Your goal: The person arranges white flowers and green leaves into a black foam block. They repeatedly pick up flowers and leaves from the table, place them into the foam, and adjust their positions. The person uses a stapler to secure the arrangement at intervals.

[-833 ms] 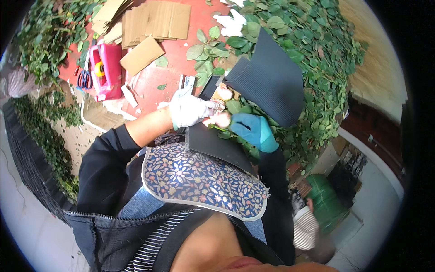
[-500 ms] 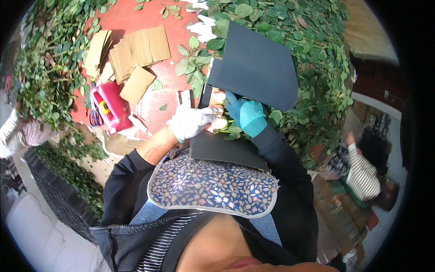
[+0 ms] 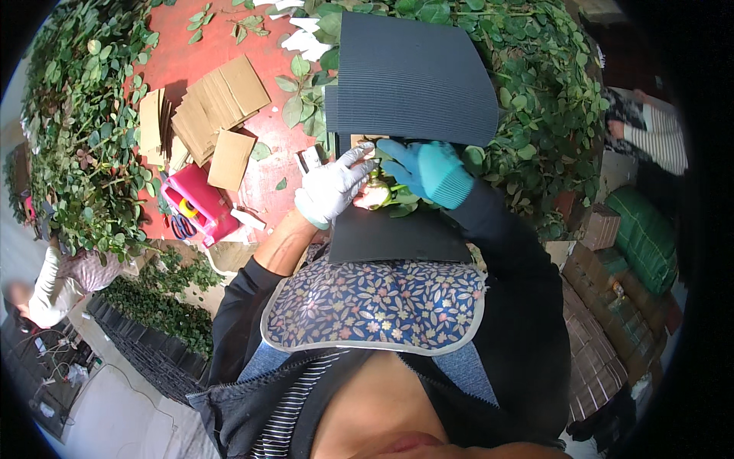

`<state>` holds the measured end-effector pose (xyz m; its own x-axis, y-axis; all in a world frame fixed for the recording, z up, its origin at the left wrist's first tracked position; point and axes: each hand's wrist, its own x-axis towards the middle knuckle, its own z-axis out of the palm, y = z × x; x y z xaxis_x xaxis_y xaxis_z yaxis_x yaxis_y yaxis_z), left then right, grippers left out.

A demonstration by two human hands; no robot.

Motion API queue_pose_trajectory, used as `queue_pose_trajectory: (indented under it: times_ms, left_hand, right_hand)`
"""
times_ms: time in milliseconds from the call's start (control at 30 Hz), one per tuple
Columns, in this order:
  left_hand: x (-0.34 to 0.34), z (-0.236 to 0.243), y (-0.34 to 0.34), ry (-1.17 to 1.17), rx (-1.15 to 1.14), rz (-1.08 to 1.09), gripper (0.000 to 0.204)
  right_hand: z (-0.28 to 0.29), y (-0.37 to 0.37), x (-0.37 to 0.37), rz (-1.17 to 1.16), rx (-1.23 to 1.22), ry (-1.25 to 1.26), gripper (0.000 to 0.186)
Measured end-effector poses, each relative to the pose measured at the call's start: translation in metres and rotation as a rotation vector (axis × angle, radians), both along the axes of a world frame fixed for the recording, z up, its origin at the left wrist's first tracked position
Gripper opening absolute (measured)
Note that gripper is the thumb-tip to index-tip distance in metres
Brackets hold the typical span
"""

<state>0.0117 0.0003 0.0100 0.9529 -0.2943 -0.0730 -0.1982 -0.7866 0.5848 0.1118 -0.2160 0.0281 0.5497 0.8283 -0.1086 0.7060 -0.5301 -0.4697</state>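
Observation:
My left hand point(image 3: 334, 183), in a white glove, reaches over pale rose heads point(image 3: 375, 194), its fingers stretched toward a small brown cardboard piece point(image 3: 368, 141). My right hand point(image 3: 430, 170), in a blue-and-teal glove, lies just right of the roses, fingers spread over their stems and green leaves point(image 3: 409, 200). The roses lie between an upper dark corrugated sheet point(image 3: 413, 76) and a lower black sheet point(image 3: 397, 239), which rests by my flowered apron point(image 3: 375, 306). The upper sheet partly covers the cardboard.
On the red table point(image 3: 264, 180) are brown cardboard pieces point(image 3: 222, 96), a pink container point(image 3: 200, 203) and scissors point(image 3: 181, 226). Leafy stems point(image 3: 76, 138) pile up left and right point(image 3: 535, 99). People work at the far left point(image 3: 53, 283) and far right point(image 3: 661, 138).
The view has shifted. My left fingers have moved up and stretched out over the roses. My right hand has come out from beneath the upper sheet, showing more of its glove.

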Motion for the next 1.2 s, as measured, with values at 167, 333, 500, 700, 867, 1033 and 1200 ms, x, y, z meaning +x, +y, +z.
queue_pose_trajectory:
  times_ms: [167, 333, 500, 700, 867, 1033, 1200]
  left_hand:
    - [0.001, -0.005, 0.000, 0.025, 0.034, -0.017, 0.034]
    - [0.000, 0.001, 0.001, 0.095, -0.001, 0.003, 0.035]
    - [-0.005, -0.011, -0.006, -0.028, 0.044, 0.048, 0.037]
    - [-0.014, -0.017, -0.009, -0.132, -0.003, 0.060, 0.037]
    - [-0.004, -0.006, -0.006, -0.003, -0.066, 0.014, 0.043]
    - [0.017, 0.014, -0.017, 0.042, 0.033, 0.049, 0.042]
    - [0.019, -0.022, -0.018, -0.116, -0.133, 0.125, 0.034]
  right_hand:
    - [0.019, -0.008, -0.017, 0.233, -0.356, 0.148, 0.020]
    - [0.016, -0.010, -0.004, -0.006, -0.108, -0.066, 0.009]
    - [-0.043, 0.012, -0.001, -0.114, -0.033, -0.471, 0.017]
    - [-0.080, 0.022, -0.001, -0.197, -0.005, -0.491, 0.021]
    - [-0.065, 0.024, -0.003, -0.205, -0.179, -0.337, 0.022]
    - [-0.068, 0.020, 0.000, -0.195, -0.062, -0.354, 0.023]
    - [-0.033, 0.018, 0.000, -0.207, -0.178, -0.153, 0.034]
